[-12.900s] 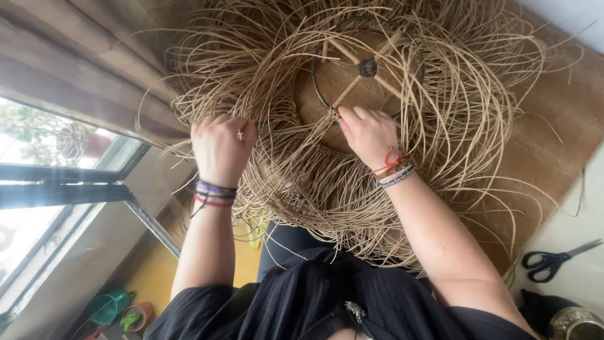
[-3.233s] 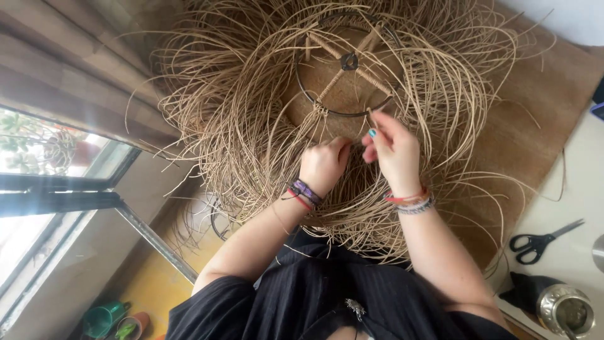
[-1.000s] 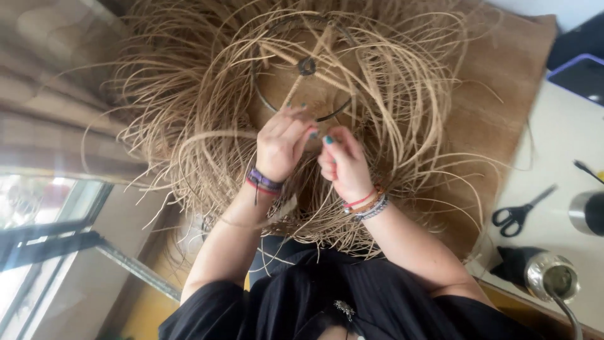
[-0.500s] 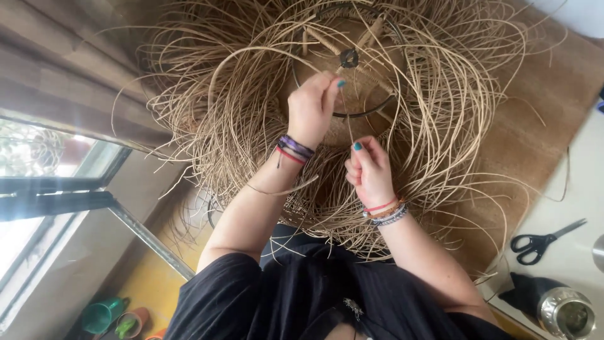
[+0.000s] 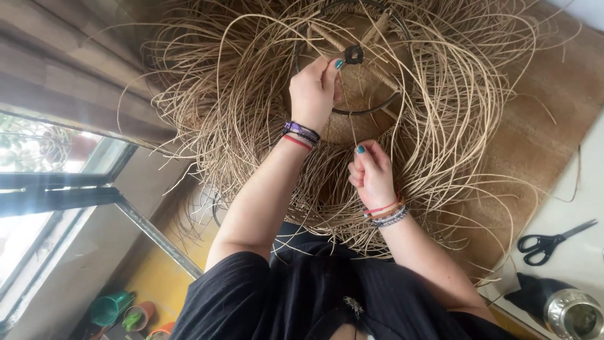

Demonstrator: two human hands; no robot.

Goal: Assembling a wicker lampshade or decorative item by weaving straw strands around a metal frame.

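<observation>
Up goes the left hand point(image 5: 313, 91) to the black ring point(image 5: 352, 112), pinching a cane strand point(image 5: 348, 110); right hand point(image 5: 372, 175) below grips that strand, fist closed.

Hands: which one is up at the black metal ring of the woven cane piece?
The left hand, at the black metal ring near its hub; the right hand sits lower, pinching one cane strand.

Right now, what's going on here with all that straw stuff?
A person is weaving a basket-like piece from pale reed strands around a dark metal ring frame. The left hand reaches up to the frame's hub, fingers on a strand. The right hand sits lower, pinching the same thin strand taut. Black scissors lie unused on the white surface to the right.
</observation>
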